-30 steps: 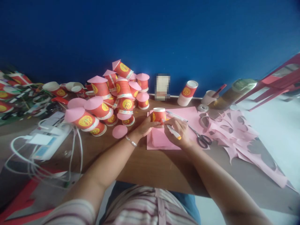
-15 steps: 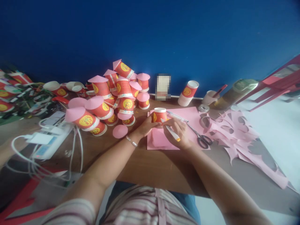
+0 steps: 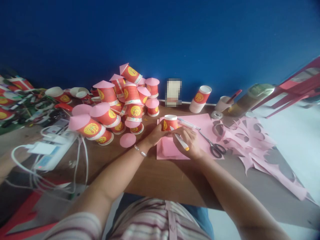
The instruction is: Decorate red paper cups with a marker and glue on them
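A red paper cup [image 3: 170,122] with a yellow emblem stands upside down on a stack of pink paper [image 3: 172,148] in the middle of the wooden table. My left hand [image 3: 155,134] grips the cup's left side and presses it down on the paper. My right hand [image 3: 189,140] holds a white pen [image 3: 180,141] with a yellow end, its tip at the cup's base on the right. A second white pen [image 3: 189,124] lies on the paper just behind my right hand.
A pile of red cups with pink paper lids [image 3: 120,101] fills the table's left back. A loose pink disc [image 3: 127,140] lies near my left wrist. Scissors [image 3: 214,147], tape rolls [image 3: 216,115] and pink paper offcuts [image 3: 260,146] lie right; a power strip with cables [image 3: 50,150] lies left.
My right hand has shifted the pen slightly leftward along the cup's base. The cup and my left hand have stayed where they were.
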Tool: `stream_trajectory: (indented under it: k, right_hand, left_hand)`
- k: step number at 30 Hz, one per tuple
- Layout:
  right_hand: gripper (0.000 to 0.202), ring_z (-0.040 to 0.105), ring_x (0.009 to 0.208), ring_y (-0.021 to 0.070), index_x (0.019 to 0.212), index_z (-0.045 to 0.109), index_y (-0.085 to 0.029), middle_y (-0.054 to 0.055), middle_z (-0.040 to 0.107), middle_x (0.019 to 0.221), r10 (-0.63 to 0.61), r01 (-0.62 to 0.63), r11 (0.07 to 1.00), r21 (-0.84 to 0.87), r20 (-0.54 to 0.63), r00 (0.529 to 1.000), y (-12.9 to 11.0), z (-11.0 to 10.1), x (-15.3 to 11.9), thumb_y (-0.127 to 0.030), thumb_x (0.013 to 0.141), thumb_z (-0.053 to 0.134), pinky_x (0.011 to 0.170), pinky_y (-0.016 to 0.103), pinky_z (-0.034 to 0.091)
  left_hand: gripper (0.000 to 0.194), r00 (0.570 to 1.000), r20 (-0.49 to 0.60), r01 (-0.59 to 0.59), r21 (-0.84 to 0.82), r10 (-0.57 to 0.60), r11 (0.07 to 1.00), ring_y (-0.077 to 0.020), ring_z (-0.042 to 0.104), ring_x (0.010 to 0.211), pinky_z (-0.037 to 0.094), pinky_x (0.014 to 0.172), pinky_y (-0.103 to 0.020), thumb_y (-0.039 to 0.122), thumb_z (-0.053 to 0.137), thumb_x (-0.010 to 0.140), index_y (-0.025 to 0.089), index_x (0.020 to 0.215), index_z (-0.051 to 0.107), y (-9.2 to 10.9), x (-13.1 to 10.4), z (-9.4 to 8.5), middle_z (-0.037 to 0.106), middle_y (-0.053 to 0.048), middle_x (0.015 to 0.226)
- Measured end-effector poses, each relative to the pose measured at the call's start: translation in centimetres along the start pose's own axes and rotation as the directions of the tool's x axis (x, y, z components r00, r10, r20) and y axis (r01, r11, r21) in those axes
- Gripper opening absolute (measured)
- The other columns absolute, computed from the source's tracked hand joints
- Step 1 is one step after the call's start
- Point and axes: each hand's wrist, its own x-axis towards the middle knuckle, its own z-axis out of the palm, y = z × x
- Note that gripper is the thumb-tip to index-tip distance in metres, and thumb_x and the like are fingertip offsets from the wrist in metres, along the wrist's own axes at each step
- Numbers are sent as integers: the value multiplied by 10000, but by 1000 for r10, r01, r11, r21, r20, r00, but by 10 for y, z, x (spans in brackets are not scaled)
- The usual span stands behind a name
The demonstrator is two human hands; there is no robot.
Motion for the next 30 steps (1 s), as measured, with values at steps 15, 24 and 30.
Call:
stream_trajectory:
  k: [15, 24, 30]
  right_hand:
    - [123, 700, 696, 166, 968, 606, -236, 11, 717, 806, 103, -117, 985, -127, -106, 989, 13, 4, -6, -126, 934, 562, 648, 304, 577]
    - [147, 700, 693, 165, 964, 600, -238, 6, 727, 827, 134, -144, 985, -99, -102, 986, 13, 3, -6, -104, 912, 573, 675, 298, 578]
    - [138, 696, 687, 164, 962, 608, -243, 3, 718, 822, 146, -155, 985, -82, -104, 984, 15, 4, -8, -116, 923, 570, 681, 298, 579]
  left_hand:
    - [370, 997, 69, -15, -54, 19, 998, -208, 676, 946, 524, 931, -380, 243, 886, 686, 147, 1002, 720, 3, 0, -1, 728, -60, 968]
    - [349, 996, 81, -23, -63, 28, 998, -206, 683, 946, 542, 931, -371, 243, 879, 691, 150, 992, 730, 4, 0, 0, 734, -64, 966]
    - [392, 997, 77, -12, -70, 17, 997, -225, 697, 978, 559, 947, -399, 269, 884, 693, 160, 1038, 733, 3, -1, -1, 739, -68, 984]
